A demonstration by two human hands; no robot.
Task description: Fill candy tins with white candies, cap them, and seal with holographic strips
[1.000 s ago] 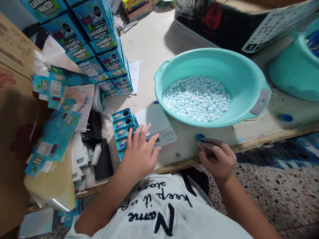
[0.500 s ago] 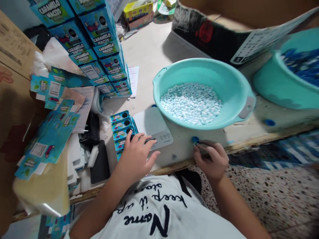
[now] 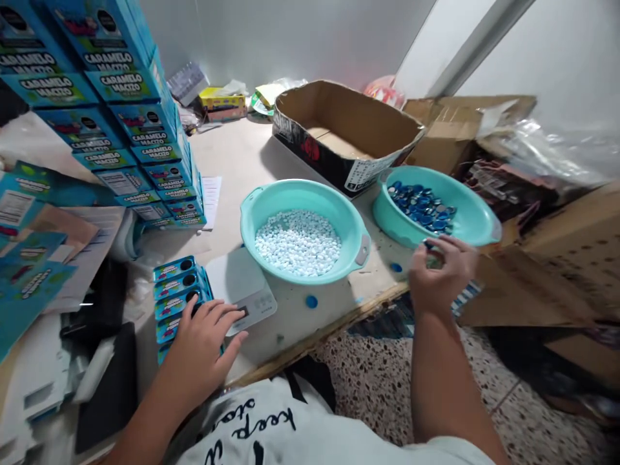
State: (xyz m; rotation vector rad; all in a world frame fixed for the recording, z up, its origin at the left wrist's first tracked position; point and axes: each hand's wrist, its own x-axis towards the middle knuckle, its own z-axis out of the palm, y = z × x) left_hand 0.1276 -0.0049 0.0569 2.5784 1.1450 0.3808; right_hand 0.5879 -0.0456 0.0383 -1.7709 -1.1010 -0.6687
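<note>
My left hand (image 3: pixel 206 336) is spread with fingers apart, resting over a row of small blue printed candy boxes (image 3: pixel 177 287), fingertips near the display of a flat white scale (image 3: pixel 237 274). My right hand (image 3: pixel 443 268) is raised at the near rim of a teal tub (image 3: pixel 477 210) of shiny dark-blue pieces (image 3: pixel 421 205). Its thumb and fingers pinch a small dark piece (image 3: pixel 429 244), too small to name. Between the hands, a second teal tub (image 3: pixel 334 203) contains many small pale tablets (image 3: pixel 298 242). A blue disc (image 3: pixel 311 301) lies before it, another blue disc (image 3: pixel 396 267) farther right.
Tall stacked blue "Caramelo Macizo" boxes (image 3: pixel 145 135) stand at the left, beside flattened blue cartons (image 3: pixel 29 258) and a black flat object (image 3: pixel 109 387). An open cardboard tray (image 3: pixel 334 158) sits behind the tubs. Cardboard boxes (image 3: pixel 571 258) and clear plastic are at the right.
My right hand has left the blue disc at the table's front and moved right, up to the tub of blue pieces. My left hand stays by the small boxes. The view has turned right.
</note>
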